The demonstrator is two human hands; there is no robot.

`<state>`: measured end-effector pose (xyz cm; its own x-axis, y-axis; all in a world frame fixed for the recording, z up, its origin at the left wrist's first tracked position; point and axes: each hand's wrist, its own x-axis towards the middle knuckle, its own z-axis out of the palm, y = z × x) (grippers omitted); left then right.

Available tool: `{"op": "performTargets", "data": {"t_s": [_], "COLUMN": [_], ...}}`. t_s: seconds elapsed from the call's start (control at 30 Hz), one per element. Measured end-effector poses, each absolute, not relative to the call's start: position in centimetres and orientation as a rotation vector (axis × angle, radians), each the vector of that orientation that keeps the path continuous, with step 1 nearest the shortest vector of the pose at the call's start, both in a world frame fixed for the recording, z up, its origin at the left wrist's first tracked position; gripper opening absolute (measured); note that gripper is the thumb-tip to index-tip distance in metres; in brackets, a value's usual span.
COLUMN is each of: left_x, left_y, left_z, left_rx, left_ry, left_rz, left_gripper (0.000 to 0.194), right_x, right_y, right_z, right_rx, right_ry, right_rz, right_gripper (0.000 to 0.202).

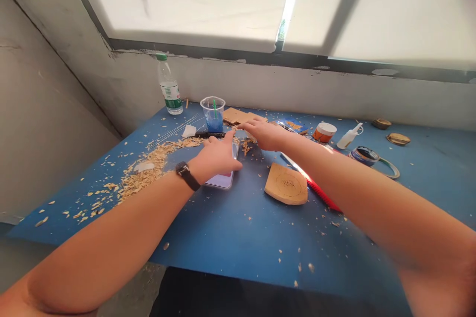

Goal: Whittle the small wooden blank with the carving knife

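Left hand (217, 159): spread over phone (222, 181), nothing visibly held;
Right hand (263, 133): fingers outstretched; cannot tell its hold;
Wooden piece (286, 184): near phone

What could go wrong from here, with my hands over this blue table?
The clear plastic cup with a thin green stick stands just beyond your bare left hand; a bump might tip it toward the flat, light-screened phone. Your bare right forearm passes over the long, red-handled tool and could brush it if lowered.
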<state>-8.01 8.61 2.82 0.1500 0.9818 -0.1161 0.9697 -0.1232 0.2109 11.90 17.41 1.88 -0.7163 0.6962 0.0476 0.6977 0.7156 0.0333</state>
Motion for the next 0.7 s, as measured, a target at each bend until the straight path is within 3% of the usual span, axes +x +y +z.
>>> {"op": "performTargets", "data": {"t_s": [0.13,0.37,0.53,0.7], "left_x": [-8.0,-7.8,-7.8,-8.0], "left_y": [8.6,9.0,9.3,9.5], "left_z": [2.9,2.7,2.9,2.7], "left_rx": [2.191,2.192,2.135,2.096], "left_ry": [1.913,1.931,1.931,1.923], "left_rz": [0.079,0.060,0.057,0.101], "left_gripper": [0.111,0.110,0.116,0.116], "right_x": [12.2,11.0,9.5,8.5], "right_y": [17.5,17.6,17.5,17.1], "right_z": [1.3,1.1,0.1,-0.5], "right_rx": [-1.120,-1.031,-1.217,-1.401], "right_ry": [-2.862,-2.847,-2.571,-2.426], "right_rz": [-0.073,-0.075,-0.052,0.043], "right_gripper": [0.083,0.034,0.047,0.044]}}
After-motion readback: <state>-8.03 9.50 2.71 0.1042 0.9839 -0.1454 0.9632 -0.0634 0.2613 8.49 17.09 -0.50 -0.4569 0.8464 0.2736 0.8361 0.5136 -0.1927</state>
